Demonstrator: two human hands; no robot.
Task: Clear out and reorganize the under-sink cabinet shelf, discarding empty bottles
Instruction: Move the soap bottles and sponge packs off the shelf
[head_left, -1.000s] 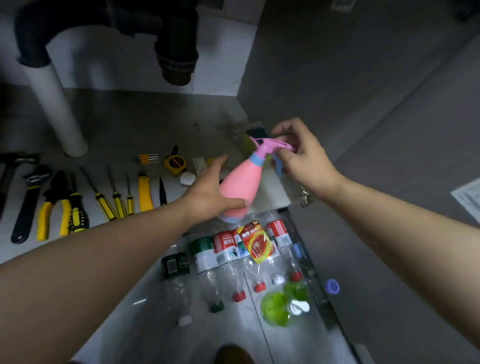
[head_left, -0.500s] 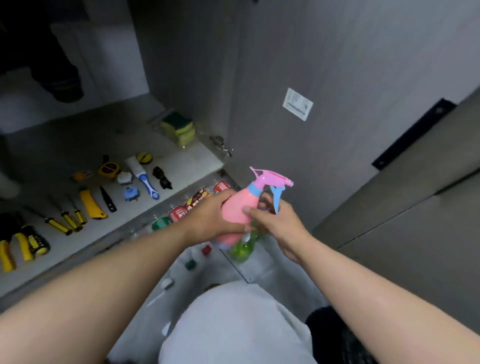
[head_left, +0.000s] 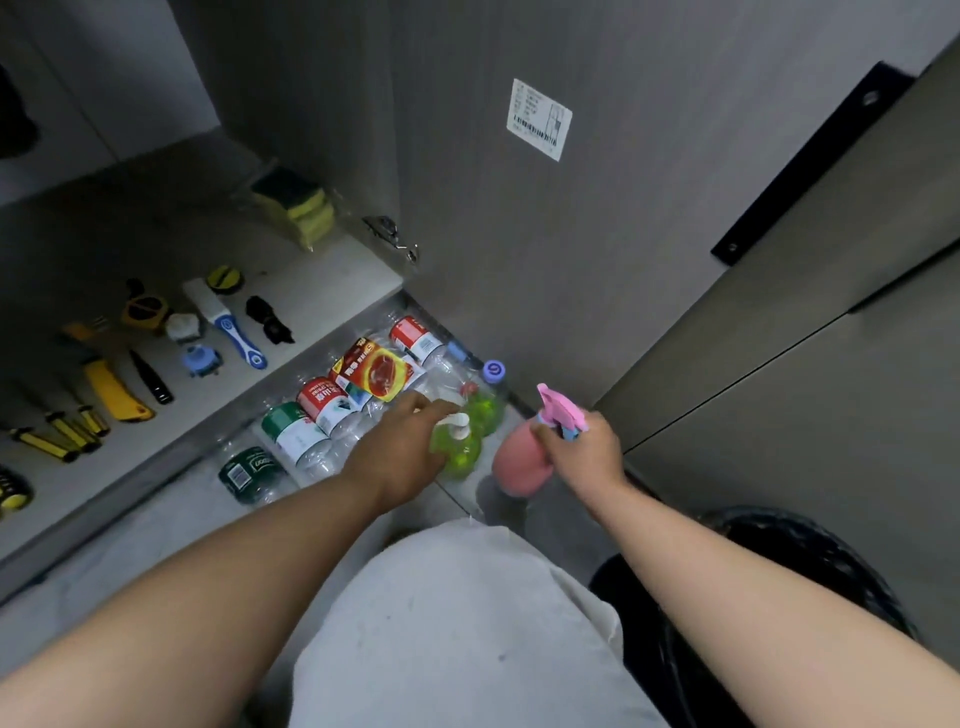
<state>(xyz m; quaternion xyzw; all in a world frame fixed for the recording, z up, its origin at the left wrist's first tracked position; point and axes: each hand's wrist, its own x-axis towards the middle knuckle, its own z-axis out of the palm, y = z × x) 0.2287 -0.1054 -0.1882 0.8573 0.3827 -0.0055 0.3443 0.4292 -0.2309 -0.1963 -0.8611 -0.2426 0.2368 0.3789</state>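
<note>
Though tools (head_left: 111, 387) lie sorted, bottles (head_left: 322, 410) await discarding: right hand (head_left: 589, 452) grips sprayer (head_left: 519, 467), left hand (head_left: 400, 452) meets soap bottle (head_left: 463, 453), hold unclear.

Floor (head_left: 156, 530): row of clear bottles (head_left: 311, 431) lying along shelf edge, just left of & beyond left fingers (head_left: 418, 408). 2 green pump bottles (head_left: 460, 449) right by them, betw. left & right fingers (head_left: 597, 428) (those curled on pink sprayer (head_left: 519, 467)). Shelf (head_left: 332, 280), further left: tools (head_left: 111, 387), scraper (head_left: 228, 327). Sponges (head_left: 301, 213) well beyond.
</note>
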